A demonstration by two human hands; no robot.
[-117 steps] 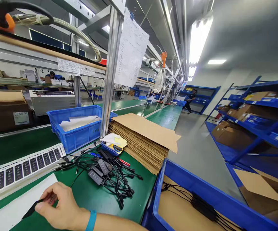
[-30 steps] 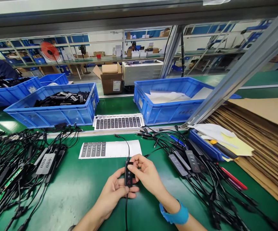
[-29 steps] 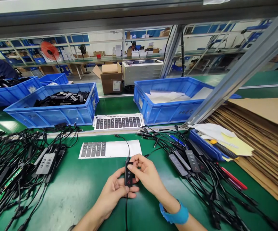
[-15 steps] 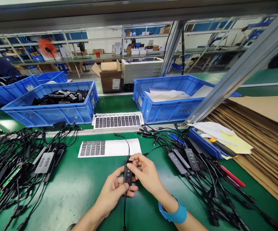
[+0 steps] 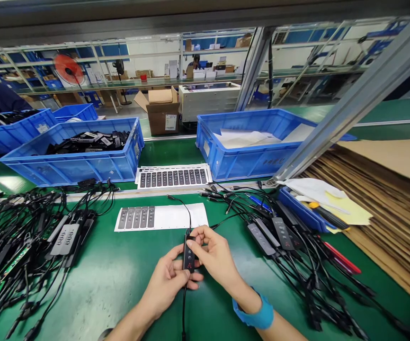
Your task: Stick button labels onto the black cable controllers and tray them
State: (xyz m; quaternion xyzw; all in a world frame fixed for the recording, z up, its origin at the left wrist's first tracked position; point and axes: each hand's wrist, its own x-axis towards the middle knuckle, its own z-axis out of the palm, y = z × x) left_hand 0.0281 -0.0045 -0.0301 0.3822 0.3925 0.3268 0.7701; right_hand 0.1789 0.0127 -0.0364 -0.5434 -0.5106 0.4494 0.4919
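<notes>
Between my hands is a small black inline controller (image 5: 188, 260) with round button marks on its face and a cable at each end. My left hand (image 5: 167, 279) is closed around its lower left side, thumb near the bottom edge. My right hand (image 5: 215, 255) grips its upper right side, the thumb lying across the top of the face. Just beyond lies a white label sheet (image 5: 176, 217) with several dark button labels on its left half. Farther back rests a fuller label sheet (image 5: 173, 177).
Tangled cabled controllers (image 5: 65, 239) cover the left, and more controllers (image 5: 262, 237) lie at right. Behind stand a blue bin of black parts (image 5: 73, 166) and a blue bin of white sheets (image 5: 254, 161). A metal post (image 5: 354, 90) slants beside stacked cardboard (image 5: 386, 199).
Both hands keep their hold on the controller, with hardly any movement. The whole view has shifted very slightly.
</notes>
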